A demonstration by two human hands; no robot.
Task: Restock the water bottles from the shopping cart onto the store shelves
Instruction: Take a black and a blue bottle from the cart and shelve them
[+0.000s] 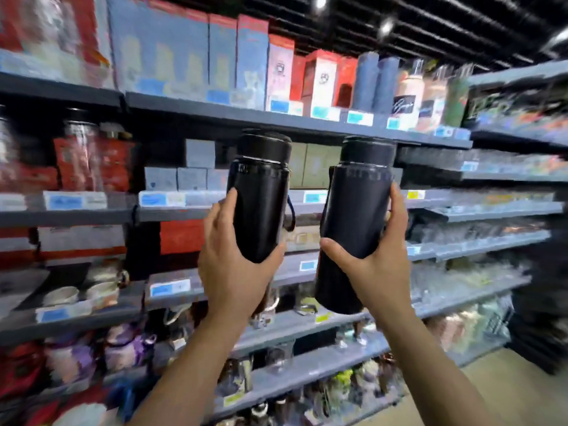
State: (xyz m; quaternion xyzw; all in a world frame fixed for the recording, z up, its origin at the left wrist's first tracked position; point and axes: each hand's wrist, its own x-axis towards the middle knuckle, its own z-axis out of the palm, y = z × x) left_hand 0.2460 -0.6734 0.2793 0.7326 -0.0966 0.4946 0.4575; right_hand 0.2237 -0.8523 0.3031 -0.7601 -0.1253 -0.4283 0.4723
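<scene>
I hold two black water bottles upright in front of the store shelves. My left hand (233, 269) grips the lower part of the left bottle (261, 192), which has a thin carry strap on its right side. My right hand (378, 259) wraps around the middle of the right bottle (356, 210), whose base hangs below my palm. Both bottles have wide black lids and are raised level with the shelf (307, 123) second from the top. The shopping cart is out of view.
Grey shelves (76, 213) run across the whole view, stocked with boxed flasks, jars, cups and glassware, with blue price tags along the edges. Grey and beige boxes sit behind the bottles. A strip of floor (507, 392) shows at lower right.
</scene>
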